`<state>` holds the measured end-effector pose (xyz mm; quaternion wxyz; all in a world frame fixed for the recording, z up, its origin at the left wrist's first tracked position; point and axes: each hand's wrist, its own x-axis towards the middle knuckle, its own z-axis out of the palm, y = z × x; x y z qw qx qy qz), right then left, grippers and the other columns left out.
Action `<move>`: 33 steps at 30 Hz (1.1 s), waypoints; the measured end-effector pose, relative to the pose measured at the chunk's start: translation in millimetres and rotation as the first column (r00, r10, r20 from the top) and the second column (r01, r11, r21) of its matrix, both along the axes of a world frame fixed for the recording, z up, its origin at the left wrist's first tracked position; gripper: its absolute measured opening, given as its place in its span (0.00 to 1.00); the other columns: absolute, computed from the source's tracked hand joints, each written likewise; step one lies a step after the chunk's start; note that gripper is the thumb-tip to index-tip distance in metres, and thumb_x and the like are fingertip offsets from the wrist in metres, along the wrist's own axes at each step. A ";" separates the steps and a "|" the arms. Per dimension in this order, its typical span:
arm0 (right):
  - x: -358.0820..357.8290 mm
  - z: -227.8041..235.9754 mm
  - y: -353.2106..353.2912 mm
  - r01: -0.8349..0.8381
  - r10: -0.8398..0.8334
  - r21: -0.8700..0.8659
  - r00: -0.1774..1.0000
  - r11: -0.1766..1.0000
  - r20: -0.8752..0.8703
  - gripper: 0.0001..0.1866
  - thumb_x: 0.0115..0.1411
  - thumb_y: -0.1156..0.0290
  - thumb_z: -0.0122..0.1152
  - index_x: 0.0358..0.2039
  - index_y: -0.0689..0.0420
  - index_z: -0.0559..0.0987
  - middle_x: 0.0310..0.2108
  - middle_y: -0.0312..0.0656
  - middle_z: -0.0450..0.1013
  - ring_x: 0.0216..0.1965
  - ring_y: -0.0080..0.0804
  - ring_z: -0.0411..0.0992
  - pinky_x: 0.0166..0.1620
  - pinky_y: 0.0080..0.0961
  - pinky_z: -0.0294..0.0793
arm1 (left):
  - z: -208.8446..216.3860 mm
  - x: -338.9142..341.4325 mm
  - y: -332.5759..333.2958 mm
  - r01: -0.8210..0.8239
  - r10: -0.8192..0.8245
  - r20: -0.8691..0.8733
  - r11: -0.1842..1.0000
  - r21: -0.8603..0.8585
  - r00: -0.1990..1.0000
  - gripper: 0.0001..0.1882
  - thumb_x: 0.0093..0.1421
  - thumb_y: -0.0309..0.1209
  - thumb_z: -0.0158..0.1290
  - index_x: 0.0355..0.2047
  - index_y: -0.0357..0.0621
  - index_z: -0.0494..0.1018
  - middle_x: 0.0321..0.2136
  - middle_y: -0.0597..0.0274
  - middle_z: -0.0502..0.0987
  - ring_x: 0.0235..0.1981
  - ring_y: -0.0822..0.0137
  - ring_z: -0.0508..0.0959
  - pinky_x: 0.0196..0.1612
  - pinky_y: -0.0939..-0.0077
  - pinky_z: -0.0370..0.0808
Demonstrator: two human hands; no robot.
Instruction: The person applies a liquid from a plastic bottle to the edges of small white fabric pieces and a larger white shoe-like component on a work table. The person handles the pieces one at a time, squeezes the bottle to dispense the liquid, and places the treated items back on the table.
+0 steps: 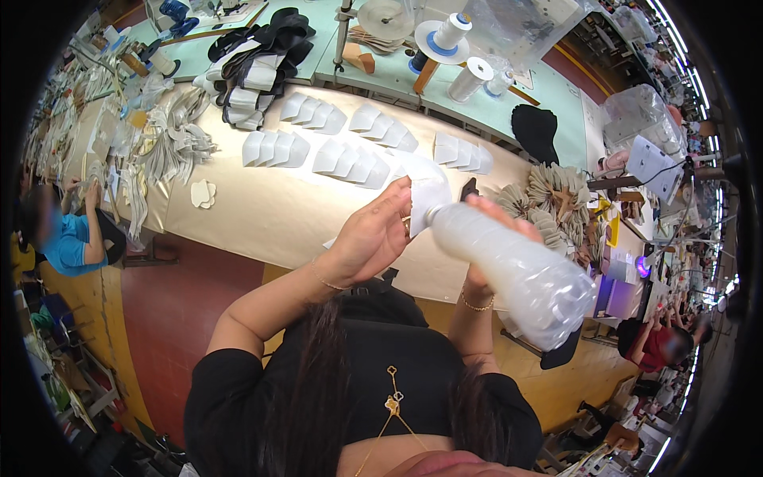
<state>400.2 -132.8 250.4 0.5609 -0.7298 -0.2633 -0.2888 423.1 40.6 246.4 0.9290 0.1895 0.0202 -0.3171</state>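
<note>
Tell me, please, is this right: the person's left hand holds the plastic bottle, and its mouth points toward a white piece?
Not quite: the head view shows the right hand holding the plastic bottle, not the left hand. Its mouth does point toward the white piece.

the person (373,350) wore a black short-sleeved top (421,358), a gold necklace with clover-shaped pendants (393,406) and a gold bracelet (477,307) on each wrist (338,266).

In midair a cloudy, translucent plastic bottle (509,262) slants with its narrow neck (434,214) toward a thin white piece of sheet material (429,197), held up just beside it, though from here I can't tell whether they touch.
</note>
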 end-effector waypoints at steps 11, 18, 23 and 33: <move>11.1 -11.4 7.7 0.163 -0.165 0.251 0.986 0.954 -0.013 0.45 0.49 0.41 0.55 0.53 0.63 0.51 0.42 0.66 0.66 0.42 0.58 0.69 0.44 0.52 0.71 | -12.3 -3.3 -0.5 0.038 -0.039 0.006 0.993 0.109 0.999 0.20 0.64 0.30 0.37 0.55 0.40 0.55 0.50 0.60 0.65 0.52 0.70 0.66 0.56 0.71 0.62; 17.5 -6.7 -1.2 0.223 -0.157 0.547 0.974 0.807 -0.165 0.43 0.45 0.51 0.66 0.53 0.58 0.53 0.42 0.63 0.67 0.45 0.53 0.69 0.47 0.46 0.70 | -7.4 1.5 4.8 0.043 -0.038 -0.069 0.997 0.061 0.997 0.20 0.63 0.28 0.35 0.56 0.39 0.54 0.52 0.56 0.63 0.53 0.65 0.65 0.56 0.67 0.62; 6.2 -13.2 -0.6 0.071 -0.064 0.406 0.997 0.911 -0.030 0.42 0.46 0.51 0.65 0.53 0.58 0.53 0.42 0.62 0.67 0.43 0.53 0.70 0.46 0.45 0.70 | -9.3 4.8 3.3 0.031 -0.032 -0.111 0.999 -0.010 0.993 0.21 0.63 0.29 0.33 0.57 0.41 0.53 0.53 0.56 0.62 0.53 0.63 0.65 0.57 0.61 0.61; -3.2 -10.8 3.0 0.134 -0.123 0.113 0.987 0.984 -0.102 0.45 0.48 0.41 0.56 0.52 0.61 0.51 0.41 0.65 0.67 0.40 0.56 0.71 0.42 0.48 0.73 | -17.5 2.9 0.3 0.002 -0.004 -0.125 1.000 -0.021 0.992 0.21 0.63 0.30 0.33 0.57 0.44 0.52 0.53 0.58 0.62 0.54 0.63 0.64 0.55 0.61 0.61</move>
